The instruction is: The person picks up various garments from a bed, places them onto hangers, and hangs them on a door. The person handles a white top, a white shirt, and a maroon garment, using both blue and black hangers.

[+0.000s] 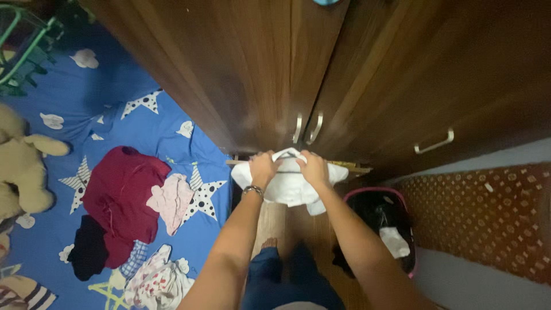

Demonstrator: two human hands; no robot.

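L hand point(263, 167) & R hand point(313, 166) both closed, gripping white garment point(290, 186) on hanger point(288, 155), just before wardrobe doors point(258, 69).

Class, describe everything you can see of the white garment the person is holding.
The white garment looks like soft, light cloth, small and crumpled, seemingly on a hanger whose hook peeks out at its top edge. It hangs in front of the dark wooden wardrobe doors, below their metal handles. The left hand and right hand grip its upper edge side by side; its lower corners droop free above the wooden floor. Its exact type cannot be told.
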